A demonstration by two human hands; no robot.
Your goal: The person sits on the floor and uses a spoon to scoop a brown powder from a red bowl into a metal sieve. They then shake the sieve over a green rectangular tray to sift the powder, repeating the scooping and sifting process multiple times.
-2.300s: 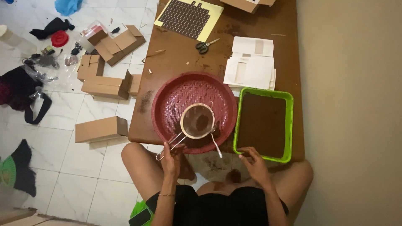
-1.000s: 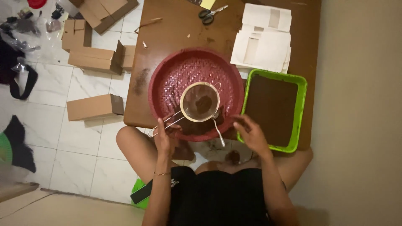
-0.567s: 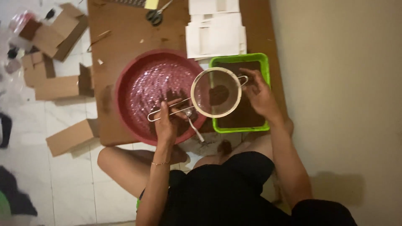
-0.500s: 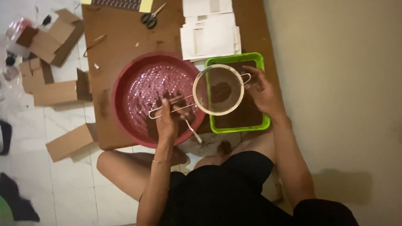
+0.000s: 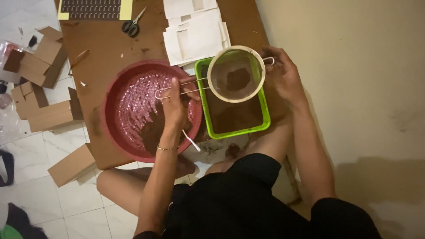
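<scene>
Brown bench (image 5: 110,48); left hand (image 5: 173,106) grips sieve (image 5: 236,74) handle, right hand (image 5: 283,75) clasps rim hook; best kept level, centred over green tray (image 5: 265,116).

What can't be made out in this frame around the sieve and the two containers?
- Head view: the left hand covers part of the red basin's floor.
- The sieve hides the far end of the green tray.
- The right hand's grip at the sieve's rim: fingertips hidden behind it.
- The patterned sheet is cut off by the top edge.
</scene>
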